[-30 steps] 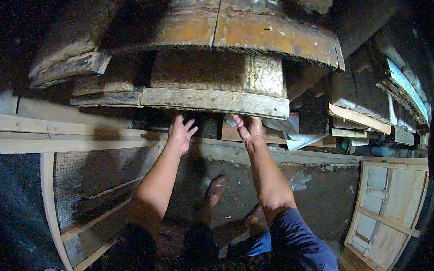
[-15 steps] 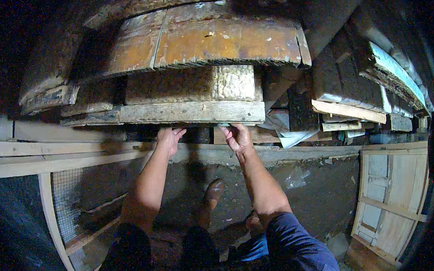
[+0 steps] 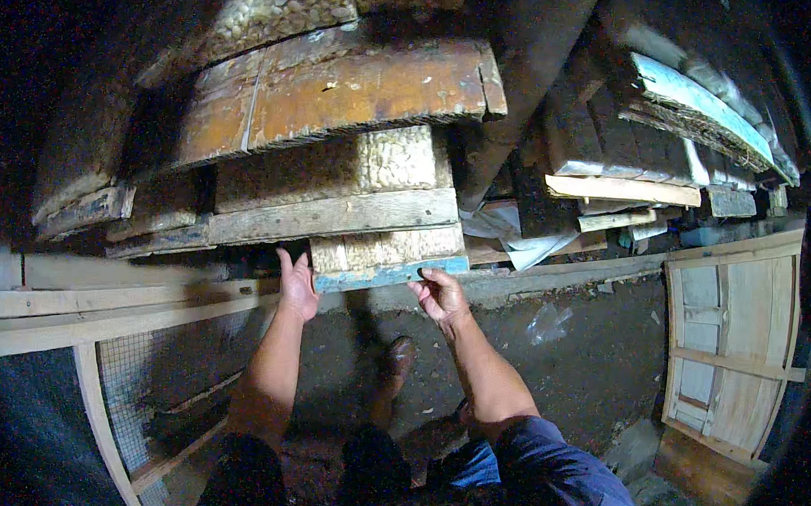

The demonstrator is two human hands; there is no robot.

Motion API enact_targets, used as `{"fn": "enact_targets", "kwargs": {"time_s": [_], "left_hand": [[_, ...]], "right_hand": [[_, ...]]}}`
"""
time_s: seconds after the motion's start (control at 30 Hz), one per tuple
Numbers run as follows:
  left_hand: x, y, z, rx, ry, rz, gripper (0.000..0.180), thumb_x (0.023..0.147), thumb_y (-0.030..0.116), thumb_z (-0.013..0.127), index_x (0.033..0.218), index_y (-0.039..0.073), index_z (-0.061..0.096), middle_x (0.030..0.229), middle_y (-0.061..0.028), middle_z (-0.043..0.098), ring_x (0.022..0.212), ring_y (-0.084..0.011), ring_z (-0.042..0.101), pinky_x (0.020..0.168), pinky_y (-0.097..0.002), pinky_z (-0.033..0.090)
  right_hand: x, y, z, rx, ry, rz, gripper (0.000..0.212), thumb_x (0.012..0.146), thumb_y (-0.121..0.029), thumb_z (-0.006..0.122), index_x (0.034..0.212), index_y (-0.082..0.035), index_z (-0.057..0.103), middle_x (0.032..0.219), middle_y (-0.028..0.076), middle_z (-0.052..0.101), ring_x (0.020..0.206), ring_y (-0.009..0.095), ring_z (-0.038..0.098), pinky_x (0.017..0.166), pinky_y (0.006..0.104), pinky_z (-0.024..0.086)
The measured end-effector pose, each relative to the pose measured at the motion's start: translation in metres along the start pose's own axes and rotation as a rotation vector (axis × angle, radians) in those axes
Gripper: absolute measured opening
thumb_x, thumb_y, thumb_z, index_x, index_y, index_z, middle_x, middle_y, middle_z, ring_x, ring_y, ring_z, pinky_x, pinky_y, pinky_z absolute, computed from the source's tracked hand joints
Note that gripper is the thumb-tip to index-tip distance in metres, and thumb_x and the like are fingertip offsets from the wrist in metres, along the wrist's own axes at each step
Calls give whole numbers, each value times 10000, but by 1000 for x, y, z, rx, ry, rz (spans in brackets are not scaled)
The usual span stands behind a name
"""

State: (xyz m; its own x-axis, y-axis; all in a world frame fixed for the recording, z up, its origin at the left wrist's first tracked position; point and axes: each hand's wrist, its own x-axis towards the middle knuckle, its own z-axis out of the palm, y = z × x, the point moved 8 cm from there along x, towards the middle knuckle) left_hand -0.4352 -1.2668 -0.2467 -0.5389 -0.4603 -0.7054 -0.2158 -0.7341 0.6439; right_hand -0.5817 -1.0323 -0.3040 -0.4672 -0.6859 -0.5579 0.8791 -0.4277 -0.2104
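A shallow wooden board or tray (image 3: 390, 248) with a pale, bumpy upper surface and a worn blue front strip sticks out toward me from beneath a grey-edged wooden one. My right hand (image 3: 443, 300) has its fingers bent round the blue strip near its right end, thumb and fingers gripping it. At the left end, my left hand (image 3: 298, 289) is open, palm up, fingers stretched and apart, beside the tray's corner. Whether its palm touches that corner I cannot tell. The rear of the tray is hidden under the grey wooden edge (image 3: 335, 216).
An orange-brown wooden panel (image 3: 368, 79) overhangs above. A slanting post (image 3: 530, 96) and stacked boards with a light-blue edge (image 3: 702, 99) stand right. White sheets (image 3: 532, 245) poke out. Wooden frames, one with wire mesh (image 3: 129, 377), another panelled (image 3: 736, 349), flank the dirt floor.
The blue-edged tray has come out toward me from under the grey-edged one, where it was barely visible. My hands have moved down slightly, and the view has shifted a little.
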Motion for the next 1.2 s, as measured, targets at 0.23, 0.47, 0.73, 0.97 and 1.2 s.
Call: {"fn": "enact_targets", "kwargs": {"time_s": [0.23, 0.47, 0.73, 0.97, 1.2], "left_hand": [[14, -2, -6, -218, -105, -3, 1013, 884, 850, 229, 1501, 62, 388, 1466, -115, 519, 1365, -318, 457, 1147, -494, 323], [20, -8, 18, -404, -285, -69, 994, 856, 848, 347, 1490, 85, 416, 1492, -113, 487, 1366, -351, 447, 1148, -521, 321], [23, -9, 51, -389, -425, -93, 985, 832, 829, 443, 1439, 55, 478, 1424, -166, 544, 1277, -375, 530, 1088, -540, 406], [20, -30, 38, -373, -424, -103, 1078, 805, 900, 358, 1496, 74, 412, 1507, -127, 468, 1344, -364, 459, 1134, -517, 346], [-17, -57, 48, -373, -324, -96, 1108, 810, 901, 347, 1510, 43, 372, 1540, -145, 417, 1360, -370, 434, 1153, -506, 317]], "right_hand": [[-35, 15, -32, 21, 33, 34, 153, 814, -21, 706, 960, -5, 662, 985, 102, 687, 882, 226, 688, 792, 381, 623], [-68, 10, -46, -13, -12, 20, 363, 803, 4, 678, 1158, 30, 603, 1105, 139, 685, 1024, 261, 678, 924, 429, 572], [-97, 20, -94, -19, 22, -21, 641, 748, 39, 651, 1370, -10, 503, 1300, 147, 627, 1189, 314, 610, 1039, 497, 483], [-125, 31, -117, 54, 64, -37, 484, 717, 40, 661, 1199, 12, 625, 1133, 127, 698, 1065, 283, 660, 942, 441, 511], [-175, 0, -101, -122, 220, -174, 268, 677, -22, 726, 939, -5, 676, 802, 83, 668, 653, 193, 614, 570, 308, 471]]}}
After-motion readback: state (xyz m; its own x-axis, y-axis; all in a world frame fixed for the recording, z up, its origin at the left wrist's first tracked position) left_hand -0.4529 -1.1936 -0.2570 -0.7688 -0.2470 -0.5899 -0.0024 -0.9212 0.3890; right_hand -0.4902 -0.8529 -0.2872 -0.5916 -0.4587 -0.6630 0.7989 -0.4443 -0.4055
